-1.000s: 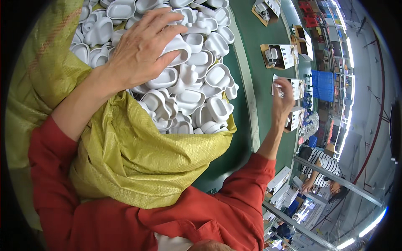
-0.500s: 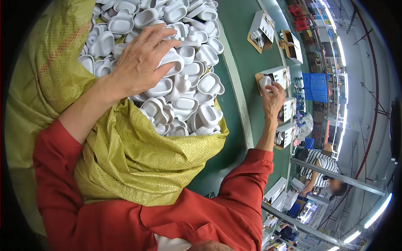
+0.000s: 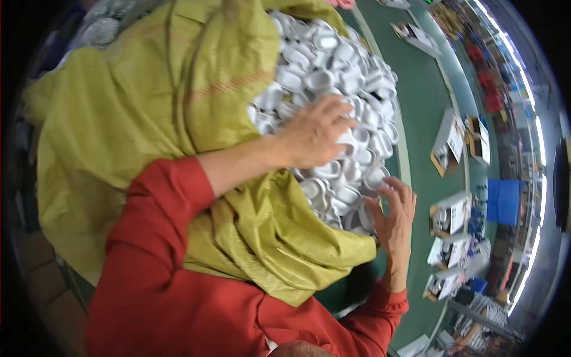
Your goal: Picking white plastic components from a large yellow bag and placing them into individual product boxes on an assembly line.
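Note:
A heap of small white oval plastic dishes [image 3: 321, 79] with rounded rims fills a yellow woven sack [image 3: 131, 119]. Over the middle of the heap, my left hand [image 3: 315, 132] has its thumb and fingers bent around a white dish, partly hidden and blurred. At the heap's right edge, my right hand [image 3: 395, 215] has thumb and fingers apart. Its fingertips are close to the outermost dishes, and nothing is plainly held in it.
A green conveyor belt [image 3: 416, 101] runs along the right. Open cartons with white flaps stand on it, one farther up [image 3: 447, 143] and one level with my right hand [image 3: 450, 214]. Beyond them are a blue crate [image 3: 503, 202] and a person in a striped top [image 3: 480, 321].
My right hand has left the carton on the belt, where it held a white piece, and come back to the heap's edge. The view has shifted; my left hand stays over the heap.

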Action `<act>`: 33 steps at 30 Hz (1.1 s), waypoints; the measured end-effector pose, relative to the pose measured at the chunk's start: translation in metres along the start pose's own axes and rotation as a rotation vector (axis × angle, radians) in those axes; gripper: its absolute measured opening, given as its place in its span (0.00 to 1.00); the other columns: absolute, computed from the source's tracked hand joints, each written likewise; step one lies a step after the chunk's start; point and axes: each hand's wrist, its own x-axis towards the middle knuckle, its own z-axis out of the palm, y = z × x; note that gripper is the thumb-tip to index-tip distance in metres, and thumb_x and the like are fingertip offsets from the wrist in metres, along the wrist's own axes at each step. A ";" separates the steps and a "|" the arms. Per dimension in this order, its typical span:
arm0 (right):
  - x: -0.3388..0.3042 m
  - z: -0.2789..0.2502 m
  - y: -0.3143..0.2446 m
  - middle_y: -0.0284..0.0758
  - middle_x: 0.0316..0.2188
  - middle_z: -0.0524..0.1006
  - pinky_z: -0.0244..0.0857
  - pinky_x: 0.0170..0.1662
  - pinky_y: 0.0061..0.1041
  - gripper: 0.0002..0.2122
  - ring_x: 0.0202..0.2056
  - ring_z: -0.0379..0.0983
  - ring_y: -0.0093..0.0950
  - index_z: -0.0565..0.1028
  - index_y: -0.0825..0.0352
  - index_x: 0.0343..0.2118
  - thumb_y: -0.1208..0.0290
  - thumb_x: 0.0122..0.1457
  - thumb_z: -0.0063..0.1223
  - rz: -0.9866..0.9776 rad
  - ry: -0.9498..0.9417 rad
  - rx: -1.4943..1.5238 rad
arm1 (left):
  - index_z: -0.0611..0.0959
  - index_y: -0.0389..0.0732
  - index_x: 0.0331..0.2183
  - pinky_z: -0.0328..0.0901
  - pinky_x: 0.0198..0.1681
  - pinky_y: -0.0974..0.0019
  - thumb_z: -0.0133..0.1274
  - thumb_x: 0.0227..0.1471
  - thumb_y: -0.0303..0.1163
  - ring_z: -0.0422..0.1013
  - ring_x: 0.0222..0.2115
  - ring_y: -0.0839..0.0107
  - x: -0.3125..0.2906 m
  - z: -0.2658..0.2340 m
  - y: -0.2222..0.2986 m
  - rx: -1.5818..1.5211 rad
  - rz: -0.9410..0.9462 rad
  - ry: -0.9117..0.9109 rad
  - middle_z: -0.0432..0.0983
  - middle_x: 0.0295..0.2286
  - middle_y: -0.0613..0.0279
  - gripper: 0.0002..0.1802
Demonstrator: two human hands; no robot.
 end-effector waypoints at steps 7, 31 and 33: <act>0.000 0.030 0.044 0.42 0.39 0.74 0.66 0.46 0.37 0.08 0.42 0.72 0.45 0.72 0.67 0.33 0.79 0.52 0.61 0.104 0.086 0.169 | 0.77 0.43 0.49 0.59 0.61 0.51 0.61 0.48 0.34 0.58 0.60 0.52 -0.007 -0.017 -0.002 0.012 -0.052 -0.036 0.66 0.55 0.56 0.25; -0.012 -0.008 0.190 0.44 0.52 0.73 0.56 0.58 0.43 0.14 0.55 0.68 0.43 0.77 0.66 0.44 0.64 0.58 0.59 0.492 0.380 -0.412 | 0.77 0.38 0.50 0.58 0.62 0.51 0.59 0.51 0.38 0.56 0.61 0.51 0.004 -0.008 -0.002 0.049 -0.067 -0.077 0.66 0.55 0.54 0.26; 0.020 0.012 0.150 0.45 0.52 0.73 0.58 0.57 0.42 0.15 0.54 0.69 0.44 0.78 0.66 0.44 0.62 0.59 0.59 0.381 0.336 -0.184 | 0.75 0.39 0.52 0.55 0.64 0.50 0.58 0.51 0.42 0.55 0.61 0.49 -0.002 -0.011 0.003 0.081 -0.084 -0.087 0.64 0.56 0.53 0.28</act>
